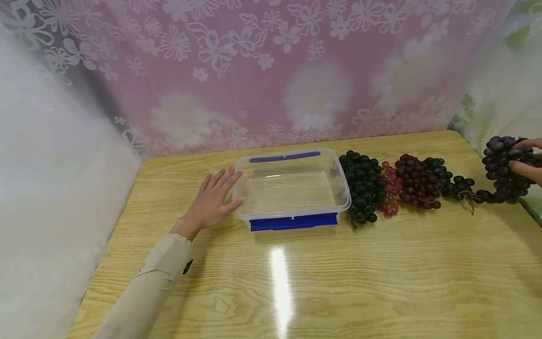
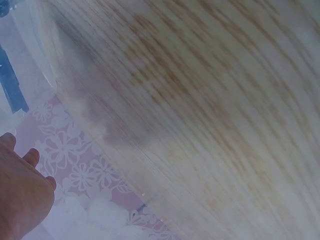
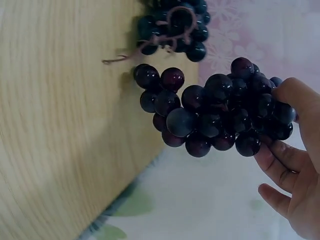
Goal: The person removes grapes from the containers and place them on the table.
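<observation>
A clear plastic container (image 1: 292, 207) with blue side clips and no lid on it stands near the back of the table. My left hand (image 1: 213, 197) has its fingers spread, fingertips right at the container's left rim; in the left wrist view part of that hand (image 2: 25, 190) shows at the lower left. At the far right my right hand (image 1: 529, 160) pinches a bunch of dark purple grapes (image 1: 504, 165) between thumb and fingers. In the right wrist view this bunch (image 3: 215, 110) hangs over the table's corner, with the hand (image 3: 300, 165) gripping its outer end.
Right of the container lie a black grape bunch (image 1: 362, 183), a red one (image 1: 390, 188), a dark red one (image 1: 417, 181) and a smaller dark one (image 1: 438, 172) in a row. The wooden table (image 1: 360, 282) meets a pink floral cloth (image 1: 271, 84) behind.
</observation>
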Tool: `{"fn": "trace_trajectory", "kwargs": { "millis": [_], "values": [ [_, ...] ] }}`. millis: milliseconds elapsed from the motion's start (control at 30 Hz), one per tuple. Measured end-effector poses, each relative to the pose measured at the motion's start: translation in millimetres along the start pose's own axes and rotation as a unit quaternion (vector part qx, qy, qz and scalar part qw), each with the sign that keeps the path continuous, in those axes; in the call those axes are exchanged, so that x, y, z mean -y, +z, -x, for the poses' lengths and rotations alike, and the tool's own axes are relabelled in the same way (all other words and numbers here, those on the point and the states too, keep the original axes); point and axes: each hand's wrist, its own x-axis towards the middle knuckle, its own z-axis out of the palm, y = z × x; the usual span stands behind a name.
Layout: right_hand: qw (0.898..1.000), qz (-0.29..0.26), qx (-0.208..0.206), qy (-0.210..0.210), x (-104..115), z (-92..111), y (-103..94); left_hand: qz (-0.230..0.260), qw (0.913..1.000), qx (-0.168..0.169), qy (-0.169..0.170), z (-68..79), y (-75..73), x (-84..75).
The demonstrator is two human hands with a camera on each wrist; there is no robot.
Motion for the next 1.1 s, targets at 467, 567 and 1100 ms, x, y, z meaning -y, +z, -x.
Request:
{"fn": "trace_trajectory", "kwargs": {
  "millis": [467,567,1100],
  "values": [
    [0.997,-0.041,-0.015,-0.057,-61,-11,51.6,0.001,1.0,0.0,-0.004,1.6,0.1,-0.1],
    [0.998,-0.04,-0.016,-0.053,-55,-12,50.8,0.002,1.0,0.0,-0.004,1.3,-0.3,-0.2],
    [0.999,0.004,0.027,-0.041,-21,-19,54.8,-0.014,0.9999,0.004,-0.005,-0.2,-3.4,0.7]
  ]
}}
